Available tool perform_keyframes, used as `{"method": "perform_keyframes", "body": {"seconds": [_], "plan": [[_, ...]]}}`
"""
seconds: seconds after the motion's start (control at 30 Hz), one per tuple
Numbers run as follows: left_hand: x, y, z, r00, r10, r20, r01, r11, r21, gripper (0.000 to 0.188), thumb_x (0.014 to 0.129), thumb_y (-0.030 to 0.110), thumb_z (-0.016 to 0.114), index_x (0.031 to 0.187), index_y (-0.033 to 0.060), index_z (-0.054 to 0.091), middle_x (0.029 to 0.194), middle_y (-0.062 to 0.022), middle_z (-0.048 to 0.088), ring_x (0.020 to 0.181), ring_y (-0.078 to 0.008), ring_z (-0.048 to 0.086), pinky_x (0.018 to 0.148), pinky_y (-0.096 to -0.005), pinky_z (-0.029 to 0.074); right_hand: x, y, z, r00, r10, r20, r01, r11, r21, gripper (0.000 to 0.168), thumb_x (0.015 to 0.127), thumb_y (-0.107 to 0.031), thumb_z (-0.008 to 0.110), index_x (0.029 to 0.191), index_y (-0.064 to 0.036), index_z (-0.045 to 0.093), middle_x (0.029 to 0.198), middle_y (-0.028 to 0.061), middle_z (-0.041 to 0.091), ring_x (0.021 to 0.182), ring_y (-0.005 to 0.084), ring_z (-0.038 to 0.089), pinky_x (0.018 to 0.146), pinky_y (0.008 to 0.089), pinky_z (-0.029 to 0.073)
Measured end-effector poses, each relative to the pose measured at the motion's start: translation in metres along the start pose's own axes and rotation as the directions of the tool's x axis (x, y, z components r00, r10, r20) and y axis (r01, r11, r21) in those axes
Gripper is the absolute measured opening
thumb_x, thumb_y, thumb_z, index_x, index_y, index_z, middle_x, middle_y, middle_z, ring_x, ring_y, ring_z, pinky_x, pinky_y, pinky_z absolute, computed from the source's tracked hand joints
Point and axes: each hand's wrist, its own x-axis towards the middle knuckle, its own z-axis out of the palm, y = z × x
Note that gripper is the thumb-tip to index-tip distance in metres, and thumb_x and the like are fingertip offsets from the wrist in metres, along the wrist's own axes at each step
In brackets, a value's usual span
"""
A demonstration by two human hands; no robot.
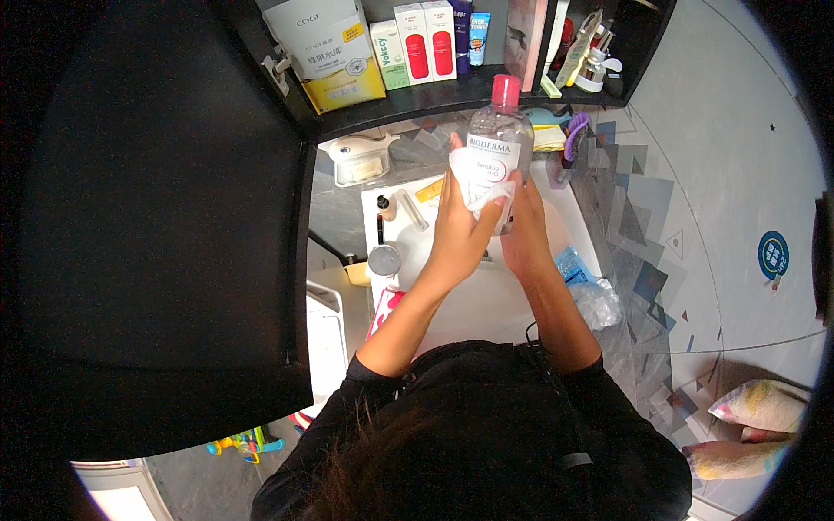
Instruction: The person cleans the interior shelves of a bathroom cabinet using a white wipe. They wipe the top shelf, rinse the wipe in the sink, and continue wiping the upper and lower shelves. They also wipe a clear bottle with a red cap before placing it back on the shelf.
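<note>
A clear Bioderma micellar water bottle (500,140) with a closed pink flip cap stands tilted slightly above the washbasin (469,299). My right hand (526,228) grips its lower right side, with the fingers partly hidden behind it. Against the front label my left hand (464,225) presses a crumpled white tissue or wipe (479,179), which covers part of the print. My left thumb lies over the cloth's lower edge. Clear liquid seems to be inside the bottle, though its level is hard to make out.
A black cabinet shelf (365,117) with boxes and tubes juts out ahead; its dark open door (163,228) fills the left. On the basin's left rim are a foundation bottle (386,208) and a round jar (384,260). A blue packet (573,266) and clear plastic wrap (596,305) lie right.
</note>
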Motion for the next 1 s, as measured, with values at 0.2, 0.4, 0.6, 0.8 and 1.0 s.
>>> {"method": "perform_keyframes", "body": {"seconds": [0.2, 0.4, 0.6, 0.8, 1.0], "plan": [[-0.009, 0.007, 0.009, 0.980, 0.198, -0.018, -0.183, 0.938, 0.295, 0.082, 0.083, 0.015, 0.058, 0.143, -0.0072, 0.008, 0.150, -0.0286, 0.006, 0.138, -0.0410, 0.017, 0.110, -0.0412, 0.020, 0.007, -0.008, -0.002, 0.997, 0.043, 0.069, -0.055, 0.980, 0.190, 0.053, 0.095, -0.038, 0.049, 0.135, -0.005, 0.036, 0.124, 0.0091, 0.052, 0.113, 0.0187, 0.051, 0.094, 0.0326, 0.042], [-0.017, -0.008, 0.013, 0.972, 0.170, -0.163, -0.169, 0.985, 0.022, 0.079, 0.087, 0.015, 0.054, 0.146, -0.0030, 0.004, 0.154, -0.0194, 0.005, 0.141, -0.0338, 0.013, 0.112, -0.0393, 0.016, 0.009, -0.016, 0.005, 0.983, 0.043, 0.179, -0.122, 0.881, 0.457, 0.054, 0.095, -0.041, 0.049, 0.134, -0.006, 0.035, 0.127, 0.0094, 0.051, 0.118, 0.0214, 0.050, 0.098, 0.0379, 0.040], [-0.002, 0.006, -0.004, 0.947, 0.127, -0.294, -0.110, 0.991, 0.075, 0.066, 0.094, 0.017, 0.041, 0.147, 0.0015, 0.005, 0.155, -0.0143, 0.004, 0.142, -0.0275, 0.010, 0.114, -0.0356, 0.009, 0.012, -0.006, -0.004, 0.984, -0.147, 0.098, 0.145, 0.989, 0.026, 0.053, 0.098, -0.037, 0.043, 0.139, -0.006, 0.030, 0.137, 0.0053, 0.042, 0.126, 0.0159, 0.039, 0.104, 0.0349, 0.031], [0.044, 0.029, 0.006, 0.984, 0.096, -0.153, -0.041, 0.944, 0.327, 0.074, 0.090, 0.027, 0.052, 0.145, -0.0014, 0.013, 0.128, -0.0289, 0.048, 0.115, -0.0395, 0.052, 0.094, -0.0393, 0.041, -0.004, -0.003, 0.000, 0.975, -0.169, 0.141, 0.163, 0.985, 0.053, 0.063, 0.101, -0.031, 0.038, 0.147, -0.002, 0.007, 0.151, 0.0065, 0.018, 0.136, 0.0147, 0.023, 0.109, 0.0299, 0.020], [0.056, 0.047, 0.023, 0.986, 0.042, -0.160, 0.012, 0.947, 0.322, 0.064, 0.086, 0.025, 0.057, 0.137, -0.0057, 0.033, 0.105, -0.0268, 0.061, 0.097, -0.0391, 0.061, 0.083, -0.0388, 0.047, -0.002, 0.005, -0.011, 0.942, -0.298, 0.157, 0.303, 0.953, -0.009, 0.056, 0.100, -0.024, 0.040, 0.145, 0.001, 0.017, 0.142, 0.0119, 0.031, 0.128, 0.0174, 0.032, 0.106, 0.0301, 0.025]]}}
